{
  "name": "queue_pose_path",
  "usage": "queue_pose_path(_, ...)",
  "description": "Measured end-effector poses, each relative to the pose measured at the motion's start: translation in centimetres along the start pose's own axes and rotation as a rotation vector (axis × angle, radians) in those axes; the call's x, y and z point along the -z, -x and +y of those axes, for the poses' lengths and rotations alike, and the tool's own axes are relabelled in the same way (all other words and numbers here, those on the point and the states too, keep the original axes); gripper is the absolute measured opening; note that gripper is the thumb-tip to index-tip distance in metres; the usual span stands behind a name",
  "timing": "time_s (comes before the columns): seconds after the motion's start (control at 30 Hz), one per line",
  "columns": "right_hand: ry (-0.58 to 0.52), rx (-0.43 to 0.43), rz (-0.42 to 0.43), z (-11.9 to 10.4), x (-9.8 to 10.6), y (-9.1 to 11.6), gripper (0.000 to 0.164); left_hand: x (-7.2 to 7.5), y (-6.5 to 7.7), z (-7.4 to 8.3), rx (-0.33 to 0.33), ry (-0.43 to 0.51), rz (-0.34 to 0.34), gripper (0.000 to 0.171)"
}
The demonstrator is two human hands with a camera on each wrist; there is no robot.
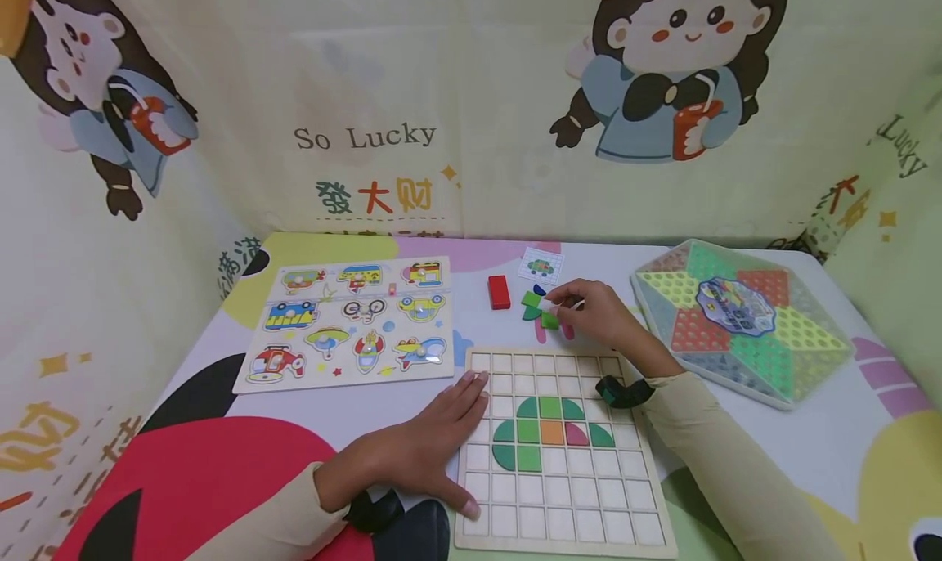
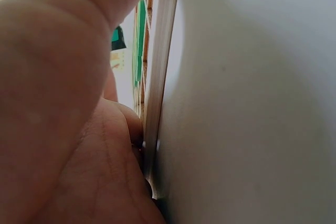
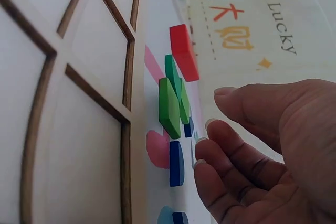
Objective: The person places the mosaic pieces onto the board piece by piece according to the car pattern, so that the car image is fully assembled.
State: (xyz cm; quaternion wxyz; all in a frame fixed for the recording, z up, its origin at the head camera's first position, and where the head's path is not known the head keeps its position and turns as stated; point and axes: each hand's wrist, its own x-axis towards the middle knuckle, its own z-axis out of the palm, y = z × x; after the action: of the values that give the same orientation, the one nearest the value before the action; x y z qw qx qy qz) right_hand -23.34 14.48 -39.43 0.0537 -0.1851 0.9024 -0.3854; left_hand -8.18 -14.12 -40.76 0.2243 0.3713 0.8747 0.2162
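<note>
A wooden grid board (image 1: 589,536) lies on the table, holding green squares, dark green rounded pieces, an orange square (image 1: 551,432) and a red rounded piece (image 1: 576,434). My left hand (image 1: 419,442) rests along the board's left edge, fingers at the upper part and thumb lower down. Beyond the far edge, my right hand (image 1: 599,311) hovers beside a loose group of pieces. In the right wrist view its thumb and fingers are apart with nothing between them. Near them lie a light green square (image 3: 169,107), a dark green piece (image 3: 172,76) and a blue piece (image 3: 177,163).
A red block (image 1: 499,292) stands left of the loose pieces, and a small pattern card (image 1: 540,265) lies behind them. At left is a vehicle puzzle board (image 1: 383,320). A hexagonal checkers box (image 1: 743,324) sits at right. A printed curtain (image 1: 500,136) hangs behind the table.
</note>
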Motion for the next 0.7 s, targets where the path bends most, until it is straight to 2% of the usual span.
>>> queue_pose_path(0.43,-0.016,-0.024,-0.048,0.21,-0.38,-0.54,0.020,-0.18,-0.11,-0.14,0.002,-0.018,0.003,0.124)
queue_pose_path(0.7,0.017,-0.056,-0.080,0.19,-0.76,-0.92,0.022,-0.15,0.01,-0.07,0.011,-0.005,0.004,0.124)
